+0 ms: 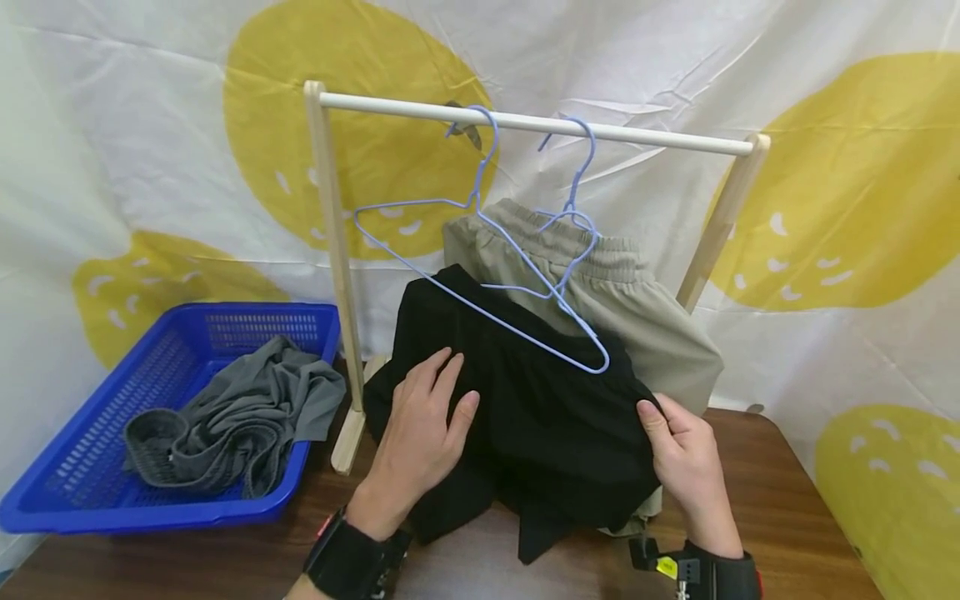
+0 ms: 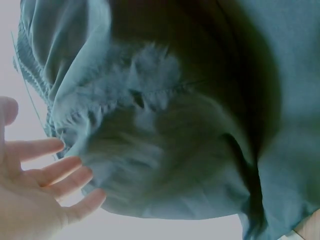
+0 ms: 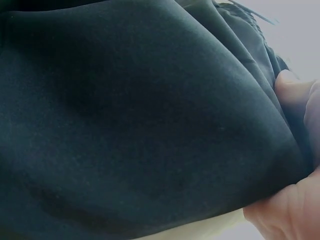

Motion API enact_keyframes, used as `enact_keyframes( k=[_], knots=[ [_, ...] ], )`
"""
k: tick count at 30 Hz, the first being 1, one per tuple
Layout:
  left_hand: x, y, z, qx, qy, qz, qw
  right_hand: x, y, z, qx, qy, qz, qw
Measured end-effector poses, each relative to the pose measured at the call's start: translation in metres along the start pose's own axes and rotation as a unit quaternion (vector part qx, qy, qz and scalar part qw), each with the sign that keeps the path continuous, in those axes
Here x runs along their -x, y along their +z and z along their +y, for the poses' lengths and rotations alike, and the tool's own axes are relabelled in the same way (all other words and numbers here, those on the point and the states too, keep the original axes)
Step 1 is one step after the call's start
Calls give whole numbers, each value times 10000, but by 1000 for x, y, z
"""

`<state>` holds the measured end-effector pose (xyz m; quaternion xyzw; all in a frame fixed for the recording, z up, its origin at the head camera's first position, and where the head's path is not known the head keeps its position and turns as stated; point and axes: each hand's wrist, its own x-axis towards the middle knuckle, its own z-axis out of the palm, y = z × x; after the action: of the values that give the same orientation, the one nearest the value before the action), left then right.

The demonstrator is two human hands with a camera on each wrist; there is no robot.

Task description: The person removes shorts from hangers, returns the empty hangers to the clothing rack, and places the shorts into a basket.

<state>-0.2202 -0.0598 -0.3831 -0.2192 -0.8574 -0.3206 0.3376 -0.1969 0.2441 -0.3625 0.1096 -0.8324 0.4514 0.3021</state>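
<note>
Black shorts [image 1: 540,417] hang in front of the khaki shorts, with a blue hanger [image 1: 517,333] lying across their upper part. This hanger's hook is over the rail. The left hand [image 1: 420,429] is spread against the left part of the black fabric in the head view; its fingers [image 2: 65,175] look extended beside the cloth [image 2: 150,150] in the left wrist view. At the right edge, the right hand [image 1: 686,458] pinches the black fabric between thumb and fingers. In the right wrist view the right hand [image 3: 295,150] holds the edge of the dark cloth [image 3: 150,120].
A wooden rack with a white rail [image 1: 645,137] stands on the brown table [image 1: 757,492]. Khaki shorts [image 1: 667,333] hang on a second blue hanger [image 1: 577,179]. At the left, a blue basket [image 1: 172,518] holds grey clothing [image 1: 247,417]. A patterned cloth [image 1: 622,50] covers the background.
</note>
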Motion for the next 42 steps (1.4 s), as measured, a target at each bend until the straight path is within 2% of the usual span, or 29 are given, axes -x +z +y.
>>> enact_keyframes(
  k=[10, 20, 29, 42],
  knots=[
    [0, 2, -1, -17, 85, 65, 9999, -1, -2, 1, 259, 38, -172, 9995],
    [0, 0, -1, -9, 22, 37, 10000, -1, -2, 3, 216, -30, -462, 9987],
    [-1, 0, -5, -60, 142, 270, 9995, -1, -3, 1, 131, -74, -736, 9972],
    [-2, -3, -9, -76, -95, 221, 9997, -1, -5, 3, 16, -11, -1168, 9932]
  ],
)
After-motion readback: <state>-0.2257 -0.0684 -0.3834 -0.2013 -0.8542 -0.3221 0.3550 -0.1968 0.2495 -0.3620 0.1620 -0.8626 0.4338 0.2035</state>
